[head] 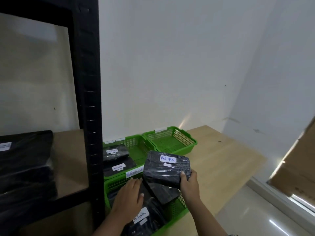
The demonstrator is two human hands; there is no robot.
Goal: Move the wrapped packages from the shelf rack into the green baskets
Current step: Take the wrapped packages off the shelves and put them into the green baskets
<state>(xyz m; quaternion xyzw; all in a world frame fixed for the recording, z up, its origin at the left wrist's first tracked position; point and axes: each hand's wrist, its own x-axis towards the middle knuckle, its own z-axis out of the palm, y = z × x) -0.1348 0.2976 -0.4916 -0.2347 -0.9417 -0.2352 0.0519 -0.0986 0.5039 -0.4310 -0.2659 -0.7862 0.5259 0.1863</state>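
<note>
My right hand grips a black plastic-wrapped package with a white "RETURN" label, holding it tilted above the near green basket. Inside that basket lie several black packages, one labelled "RETURN". My left hand rests flat with straight fingers on the packages in this basket. A middle green basket holds two labelled packages. The far green basket has nothing in it. On the black shelf rack at left, a stack of black packages sits on the brown shelf board.
The baskets stand in a row on a light wooden table against a white wall. A brown cardboard box leans at the right edge. The rack's upright post stands just left of the baskets.
</note>
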